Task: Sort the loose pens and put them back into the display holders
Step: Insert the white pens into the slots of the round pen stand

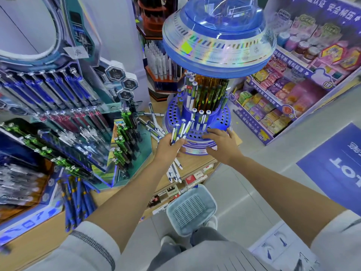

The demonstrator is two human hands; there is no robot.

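Observation:
A round blue display holder [220, 118] with many holes stands on the wooden counter under a UFO-shaped blue top [216, 40]. A few white-and-blue pens [203, 118] stand in its holes. My left hand [168, 147] grips a small bunch of white-and-blue pens [180, 132] at the holder's left edge. With fingers spread, my right hand [220, 141] rests on the holder's lower tier. Loose white pens [154, 126] lie on the counter left of the holder, and more of these white pens [174, 173] lie below my left hand.
Tall racks of pens [64, 122] fill the left. A pile of blue pens [76, 204] lies at the counter's front left. A pale blue basket [191, 210] sits on the floor by my feet. Shelves of colourful packets [277, 102] stand to the right.

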